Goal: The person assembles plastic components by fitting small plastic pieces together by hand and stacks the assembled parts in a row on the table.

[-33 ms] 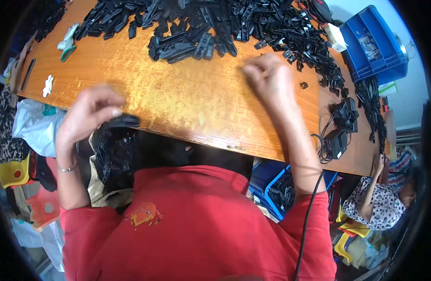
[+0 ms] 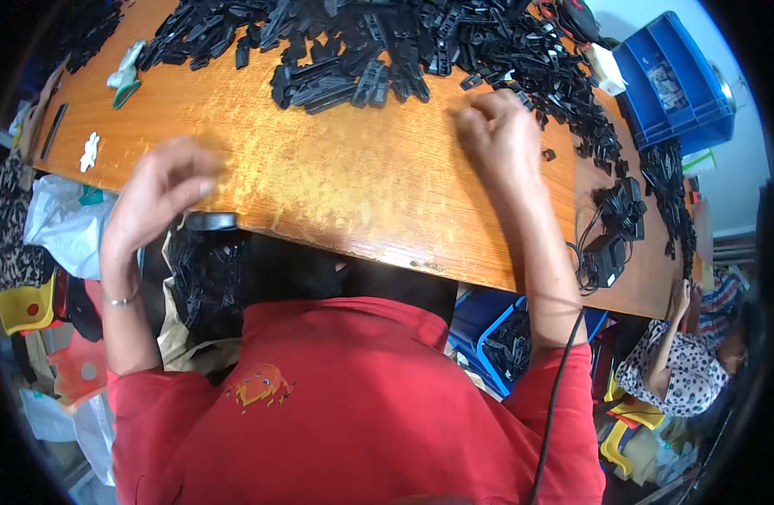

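Note:
My left hand (image 2: 161, 192) is over the table's near left edge, its thumb and fingers apart and its fingertips blurred. Just below the thumb, a black plastic piece (image 2: 210, 221) shows at the table edge, apart from the hand. Under it hangs a bag of black pieces (image 2: 206, 282). My right hand (image 2: 506, 139) is on the right of the table with fingers curled closed; what they hold, if anything, is hidden. It is close to the near side of a large pile of black plastic clips (image 2: 366, 80).
A blue bin (image 2: 677, 84) stands at the far right. Black adapters with cables (image 2: 610, 252) lie on the right of the wooden table (image 2: 336, 177). A white glove (image 2: 126, 71) lies far left. Below the table is a blue crate (image 2: 488, 337). Another person (image 2: 677, 366) sits at right.
The black piece has shifted left and slightly down at the table edge. My left thumb and fingers have spread away from it. My right hand has moved a little right.

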Motion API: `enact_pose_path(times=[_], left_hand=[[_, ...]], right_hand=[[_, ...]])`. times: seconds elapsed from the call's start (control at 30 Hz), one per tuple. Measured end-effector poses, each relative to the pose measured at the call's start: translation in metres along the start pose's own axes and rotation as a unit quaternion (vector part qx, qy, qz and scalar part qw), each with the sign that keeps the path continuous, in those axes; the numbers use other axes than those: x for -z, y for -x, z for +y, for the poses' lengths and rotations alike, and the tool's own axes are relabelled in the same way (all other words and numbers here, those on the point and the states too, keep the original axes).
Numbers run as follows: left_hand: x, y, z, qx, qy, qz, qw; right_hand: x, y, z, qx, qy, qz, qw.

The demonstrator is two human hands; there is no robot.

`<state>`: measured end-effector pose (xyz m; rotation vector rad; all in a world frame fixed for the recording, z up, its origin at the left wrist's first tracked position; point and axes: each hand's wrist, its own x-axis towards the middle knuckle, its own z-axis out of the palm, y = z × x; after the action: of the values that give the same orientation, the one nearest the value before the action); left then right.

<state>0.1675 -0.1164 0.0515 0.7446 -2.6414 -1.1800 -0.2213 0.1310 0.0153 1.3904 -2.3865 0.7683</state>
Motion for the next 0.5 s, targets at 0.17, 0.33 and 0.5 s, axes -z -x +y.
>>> enact_pose_path(times=[0.17,0.33,0.5], left_hand=[[-0.062,-0.074,0.052,-0.125,-0.057,0.111,0.984],[-0.119,-0.156,0.071,-0.241,-0.188,0.189,0.933],[-0.137,-0.193,0.077,-0.218,-0.245,0.192,0.925]], right_hand=[[-0.024,-0.022,0.051,-0.055,0.113,-0.030,0.992],[-0.028,-0.015,0.051,0.006,0.158,-0.016,0.987],[-0.011,-0.005,0.018,0.048,0.054,-0.068,0.995]])
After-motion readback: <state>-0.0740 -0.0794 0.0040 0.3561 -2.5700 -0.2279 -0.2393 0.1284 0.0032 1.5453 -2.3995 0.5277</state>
